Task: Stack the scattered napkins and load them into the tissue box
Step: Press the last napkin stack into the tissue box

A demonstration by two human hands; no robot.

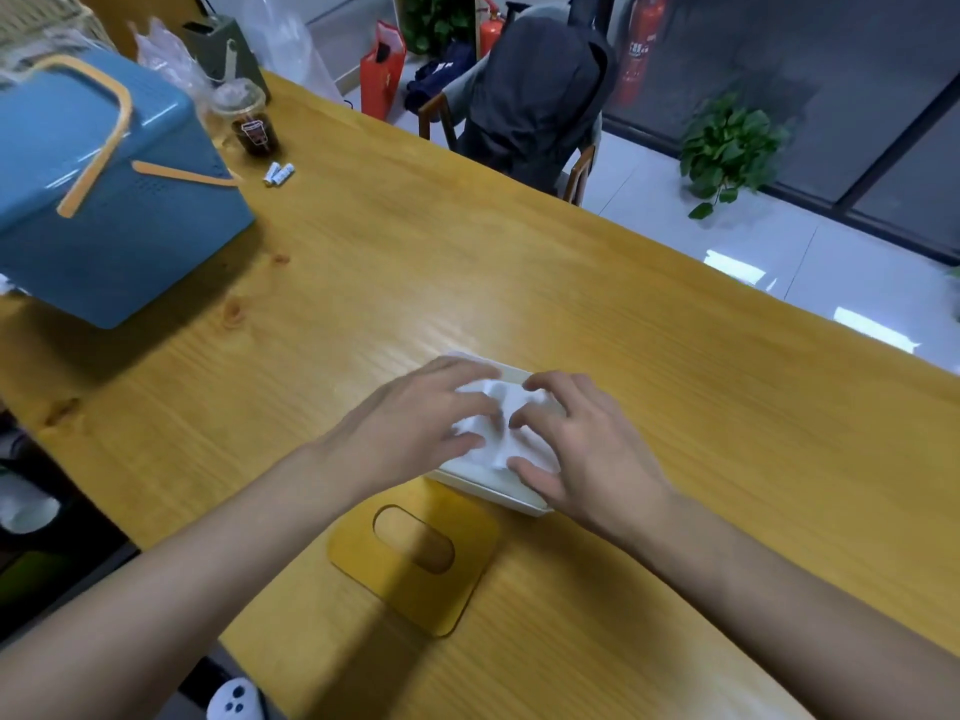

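Note:
A white tissue box (pixel 488 485) sits open on the wooden table (pixel 623 356), with white napkins (pixel 496 413) lying in it. My left hand (pixel 421 418) presses down on the napkins from the left, fingers spread. From the right, my right hand (pixel 582 444) presses on them too, its thumb at the box's near edge. The box's wooden lid (pixel 415 563), with an oval slot, lies flat on the table just in front of the box.
A blue basket (pixel 104 200) with a tan handle stands at the far left. Beside it are a plastic cup of dark drink (pixel 249 122) and small batteries (pixel 278 174). A chair with a dark jacket (pixel 535 90) stands beyond the table's far edge.

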